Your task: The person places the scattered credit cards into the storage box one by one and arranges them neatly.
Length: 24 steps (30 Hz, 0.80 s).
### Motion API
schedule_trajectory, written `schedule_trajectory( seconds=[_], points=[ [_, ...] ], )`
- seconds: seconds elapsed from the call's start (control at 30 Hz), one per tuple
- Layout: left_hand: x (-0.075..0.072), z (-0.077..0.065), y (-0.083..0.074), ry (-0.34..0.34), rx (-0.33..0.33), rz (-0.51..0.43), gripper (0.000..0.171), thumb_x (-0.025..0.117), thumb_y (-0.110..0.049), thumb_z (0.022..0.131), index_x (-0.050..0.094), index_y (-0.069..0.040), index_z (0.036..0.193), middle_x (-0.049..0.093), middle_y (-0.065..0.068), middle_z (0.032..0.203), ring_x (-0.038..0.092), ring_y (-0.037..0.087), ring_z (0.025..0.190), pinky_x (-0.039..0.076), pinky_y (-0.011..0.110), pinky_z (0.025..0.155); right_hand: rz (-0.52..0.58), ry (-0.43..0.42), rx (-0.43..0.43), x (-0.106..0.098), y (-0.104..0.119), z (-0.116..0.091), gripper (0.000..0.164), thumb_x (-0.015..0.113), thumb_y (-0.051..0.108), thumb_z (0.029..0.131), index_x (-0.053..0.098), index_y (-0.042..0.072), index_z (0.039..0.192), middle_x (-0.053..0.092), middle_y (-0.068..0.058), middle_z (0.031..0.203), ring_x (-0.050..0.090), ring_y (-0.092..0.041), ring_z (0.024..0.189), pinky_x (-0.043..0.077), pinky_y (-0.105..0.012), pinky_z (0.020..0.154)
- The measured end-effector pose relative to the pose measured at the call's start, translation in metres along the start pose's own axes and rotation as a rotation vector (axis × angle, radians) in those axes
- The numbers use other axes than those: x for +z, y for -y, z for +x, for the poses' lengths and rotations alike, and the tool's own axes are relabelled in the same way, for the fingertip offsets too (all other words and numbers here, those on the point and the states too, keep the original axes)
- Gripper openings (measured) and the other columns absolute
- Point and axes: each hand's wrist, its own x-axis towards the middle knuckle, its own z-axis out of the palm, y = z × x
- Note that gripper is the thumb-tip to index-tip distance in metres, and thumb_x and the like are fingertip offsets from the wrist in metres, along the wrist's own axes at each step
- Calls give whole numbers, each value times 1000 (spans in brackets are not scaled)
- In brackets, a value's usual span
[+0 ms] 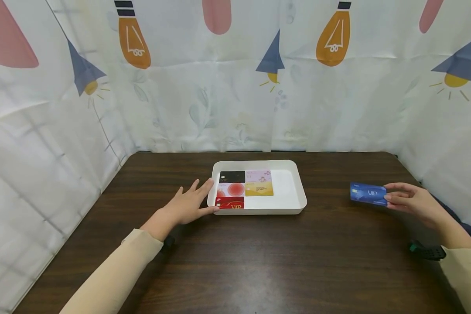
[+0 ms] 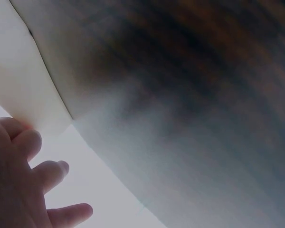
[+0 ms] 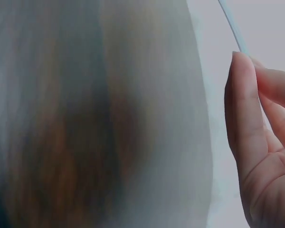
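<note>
A blue VIP card [image 1: 365, 193] is pinched by its right end between the thumb and fingers of my right hand [image 1: 414, 203], off to the right of the tray. In the right wrist view the card [image 3: 232, 26] appears edge-on as a thin strip. My left hand [image 1: 188, 204] touches the left rim of the white tray [image 1: 288, 209] with spread fingers. Inside the tray's left part lie a black VIP card [image 1: 231, 176], a white card with red circles [image 1: 230, 189], a red VIP card [image 1: 230, 203], a pink-lilac card [image 1: 258, 176] and a yellow card [image 1: 259, 189].
The tray stands toward the back of a dark brown wooden table [image 1: 243, 257]. A white curtain [image 1: 231, 100] printed with lamps and bulbs hangs behind the table and along both sides. Dark bands circle both wrists.
</note>
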Motion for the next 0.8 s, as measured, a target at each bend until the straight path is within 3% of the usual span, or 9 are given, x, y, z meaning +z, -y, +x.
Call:
schedule_trajectory(
  seconds=[0.27,0.53,0.8],
  points=[
    [1,1,0,-3,-1,3,99,58,-66,95,17,-9,165,25,13,167,14,42,154,12,74,115,25,-7,-33,22,17,8,34,63,-1,100,70,31,107,73,7,95,73,-11,80,60,-25,73],
    [1,1,0,-6,-2,6,100,57,-67,95,16,-10,165,25,13,167,14,42,154,12,74,115,77,29,-129,41,33,13,34,60,-6,100,70,23,113,73,3,97,72,-12,82,60,-26,74],
    [1,-1,0,-7,-2,9,98,57,-65,96,16,-10,165,26,13,167,15,42,154,12,74,114,99,55,-139,67,50,20,28,62,-3,100,68,20,115,74,3,99,72,-12,85,60,-26,75]
  ],
)
